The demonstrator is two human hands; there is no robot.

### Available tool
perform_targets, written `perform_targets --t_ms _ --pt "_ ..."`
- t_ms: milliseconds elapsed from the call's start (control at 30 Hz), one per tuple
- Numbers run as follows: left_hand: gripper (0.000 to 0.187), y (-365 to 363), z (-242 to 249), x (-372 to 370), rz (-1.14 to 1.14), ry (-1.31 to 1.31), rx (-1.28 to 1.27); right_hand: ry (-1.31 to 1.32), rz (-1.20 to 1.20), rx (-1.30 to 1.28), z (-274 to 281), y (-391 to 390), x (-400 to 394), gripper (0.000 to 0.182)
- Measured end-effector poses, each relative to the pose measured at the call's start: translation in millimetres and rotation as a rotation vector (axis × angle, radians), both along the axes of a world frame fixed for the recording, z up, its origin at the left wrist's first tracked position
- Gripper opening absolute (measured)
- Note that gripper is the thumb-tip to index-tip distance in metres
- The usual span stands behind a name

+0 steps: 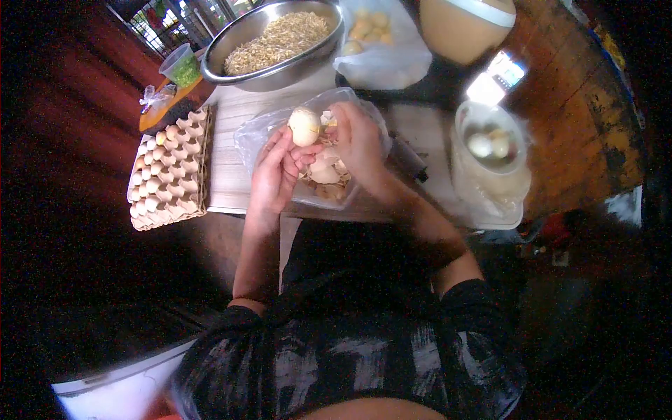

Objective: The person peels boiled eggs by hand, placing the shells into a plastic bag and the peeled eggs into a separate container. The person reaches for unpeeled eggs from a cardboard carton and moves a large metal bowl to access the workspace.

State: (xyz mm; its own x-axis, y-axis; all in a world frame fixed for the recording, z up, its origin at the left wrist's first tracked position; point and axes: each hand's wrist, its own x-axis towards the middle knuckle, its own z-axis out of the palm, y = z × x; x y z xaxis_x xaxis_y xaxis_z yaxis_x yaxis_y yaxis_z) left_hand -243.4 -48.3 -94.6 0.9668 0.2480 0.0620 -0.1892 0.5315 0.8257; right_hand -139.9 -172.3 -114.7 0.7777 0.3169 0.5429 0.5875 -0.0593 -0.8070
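My left hand (278, 166) holds a pale, rounded egg (304, 127) upright between thumb and fingers, with a thin dark line across its surface. Just to the right of it is my right hand (358, 133), its fingers bent together in a pinch. Something small and yellowish shows at those fingertips, too small to name. Below both hands a clear plastic bag (255, 133) lies spread on the table, with broken eggshells (327, 170) in it.
On the left stands an egg carton (192, 164) with several eggs. A steel basin (210, 63) of husks and a bag of yellowish round things (371, 31) sit behind. To the right are a white bowl (519, 133) of peeled eggs, a lit phone (497, 77) and a beige container (465, 31).
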Motion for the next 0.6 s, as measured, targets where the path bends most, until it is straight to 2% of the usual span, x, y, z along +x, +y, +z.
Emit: perform_targets --t_ms 100,167,267,333,367,433,600 --pt "0.033 0 0 -1 -0.081 -0.034 -0.149 0.04 0.046 -0.033 4 -2 -1 0.017" --pt "0.032 0 0 -2 -0.11 -0.057 -0.235 -0.197 -0.047 -0.112 1 -2 0 0.017" --pt "0.031 3 3 -5 -0.204 -0.119 -0.378 -0.176 0.055 -0.085 -8 2 7 0.014" --pt "0.039 7 6 -6 -0.164 -0.057 -0.148 -0.181 0.063 -0.076 -2 1 4 0.014" --pt "0.039 6 8 -6 -0.162 -0.059 -0.148 -0.185 0.068 -0.067 2 0 3 0.015" --pt "0.037 2 12 -6 0.022 0.138 0.127 -0.179 0.1 -0.029 7 -2 3 0.017" --pt "0.037 -8 15 -6 0.085 0.182 0.184 -0.208 0.158 -0.036 17 -6 -3 0.02"
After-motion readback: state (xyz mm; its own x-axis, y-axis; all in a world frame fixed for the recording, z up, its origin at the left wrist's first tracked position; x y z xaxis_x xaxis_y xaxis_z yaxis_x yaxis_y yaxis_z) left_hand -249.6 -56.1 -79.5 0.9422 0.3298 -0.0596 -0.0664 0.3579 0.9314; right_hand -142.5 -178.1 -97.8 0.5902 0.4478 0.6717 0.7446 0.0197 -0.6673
